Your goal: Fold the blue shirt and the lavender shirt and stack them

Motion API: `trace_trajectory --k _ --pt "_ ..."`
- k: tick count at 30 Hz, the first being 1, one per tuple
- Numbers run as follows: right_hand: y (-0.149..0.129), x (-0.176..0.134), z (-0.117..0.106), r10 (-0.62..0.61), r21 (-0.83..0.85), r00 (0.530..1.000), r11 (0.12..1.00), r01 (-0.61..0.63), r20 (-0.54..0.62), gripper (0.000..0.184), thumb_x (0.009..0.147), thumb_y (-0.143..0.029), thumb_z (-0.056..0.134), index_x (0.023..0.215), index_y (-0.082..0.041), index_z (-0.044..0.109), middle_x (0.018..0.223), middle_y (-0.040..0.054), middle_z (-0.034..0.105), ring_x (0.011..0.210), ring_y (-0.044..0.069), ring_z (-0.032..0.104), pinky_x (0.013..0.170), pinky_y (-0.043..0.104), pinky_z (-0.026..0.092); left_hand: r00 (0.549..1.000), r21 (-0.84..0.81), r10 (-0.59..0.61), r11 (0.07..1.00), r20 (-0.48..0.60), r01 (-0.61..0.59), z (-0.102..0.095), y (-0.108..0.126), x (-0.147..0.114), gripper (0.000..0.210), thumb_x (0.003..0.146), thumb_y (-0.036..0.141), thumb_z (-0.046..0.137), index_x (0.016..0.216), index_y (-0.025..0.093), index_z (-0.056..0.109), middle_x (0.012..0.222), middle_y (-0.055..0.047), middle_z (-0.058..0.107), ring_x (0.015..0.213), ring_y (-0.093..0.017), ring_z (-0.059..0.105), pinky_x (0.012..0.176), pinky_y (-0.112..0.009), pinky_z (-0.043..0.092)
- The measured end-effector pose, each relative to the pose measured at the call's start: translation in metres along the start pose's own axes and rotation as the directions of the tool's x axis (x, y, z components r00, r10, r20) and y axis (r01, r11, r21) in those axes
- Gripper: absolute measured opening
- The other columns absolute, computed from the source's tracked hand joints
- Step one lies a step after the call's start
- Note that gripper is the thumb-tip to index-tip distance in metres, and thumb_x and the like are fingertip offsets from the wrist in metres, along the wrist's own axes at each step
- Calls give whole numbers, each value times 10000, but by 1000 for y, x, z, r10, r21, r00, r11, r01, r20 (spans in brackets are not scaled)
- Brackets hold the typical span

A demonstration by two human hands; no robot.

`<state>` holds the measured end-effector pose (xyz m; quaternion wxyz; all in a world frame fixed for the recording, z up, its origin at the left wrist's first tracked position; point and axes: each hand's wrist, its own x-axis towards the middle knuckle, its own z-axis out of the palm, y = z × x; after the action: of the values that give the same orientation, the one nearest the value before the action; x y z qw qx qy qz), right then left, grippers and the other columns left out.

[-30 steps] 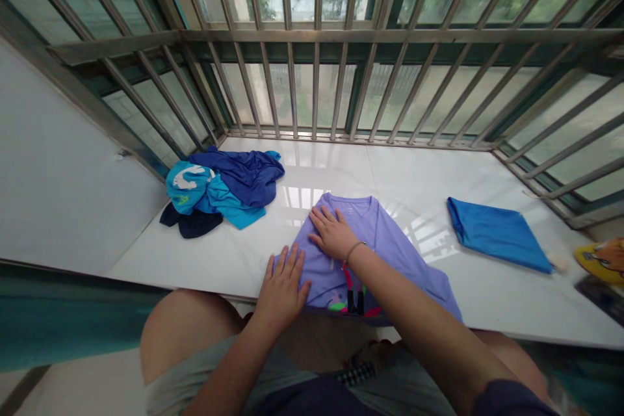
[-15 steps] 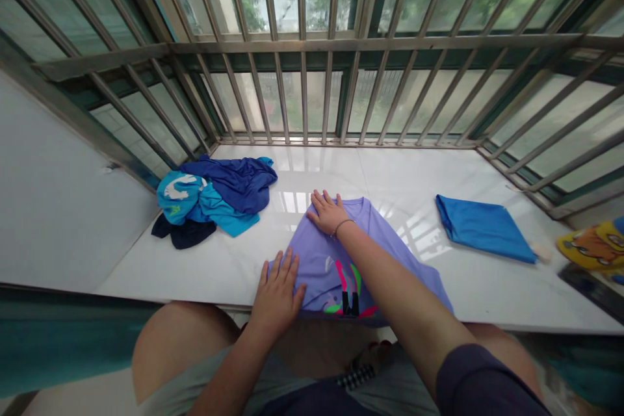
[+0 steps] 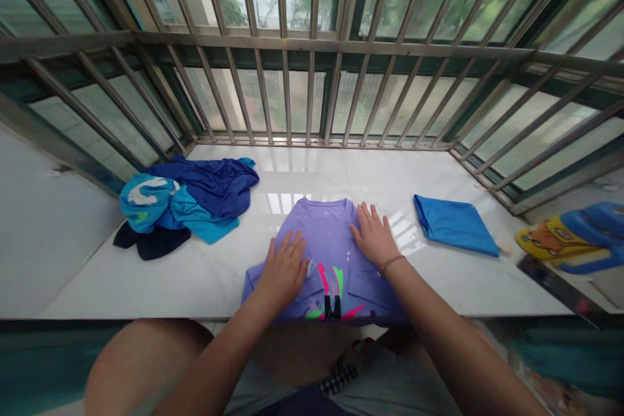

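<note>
Purple shirt (image 3: 327, 231) beneath both hands (image 3: 283, 273), spread flat, palms down, the right (image 3: 376, 240) farther forward.

No brand, number or word can be read. On the shirt (image 3: 316, 237), tiny print (image 3: 327, 213) stands at the far neckline, too small to make out, and small white marks (image 3: 348, 255) farther right and nearer are just as illegible. At left, the pale-blue garment (image 3: 160, 211) bears a white shape (image 3: 136, 195); whether it is lettering cannot be told.
</note>
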<state>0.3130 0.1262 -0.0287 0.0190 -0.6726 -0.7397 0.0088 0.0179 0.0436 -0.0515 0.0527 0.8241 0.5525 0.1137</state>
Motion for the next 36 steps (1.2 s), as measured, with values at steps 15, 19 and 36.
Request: trace_trajectory --k 15,19,36 --pt "12 -24 21 41 88 991 995 -53 130 739 1148 -523 324 1784 -160 226 1849 125 156 1728 300 128 1370 617 143 987 -121 161 980 -4 -160 61 69 198 541 1106 251 387 1608 124 542 1684 -163 546 1574 -269 499 1359 -501 335" --pt "11 -25 23 51 103 992 993 -63 115 740 1144 -532 328 1782 -166 243 1847 115 167 1725 306 143 1372 620 128 991 -94 133 987 -7 -133 58 70 198 553 1104 316 429 1615 138 541 1687 -138 548 1550 -279 512 1339 -472 359" --pt "10 -25 28 53 101 995 993 -61 82 737 1139 -546 321 1776 -180 269 1845 87 191 1722 304 158 1371 624 125 998 -47 45 998 -40 -47 51 76 205 532 1082 346 451 1573 187 584 1679 -127 553 1525 -291 503 1292 -487 381"
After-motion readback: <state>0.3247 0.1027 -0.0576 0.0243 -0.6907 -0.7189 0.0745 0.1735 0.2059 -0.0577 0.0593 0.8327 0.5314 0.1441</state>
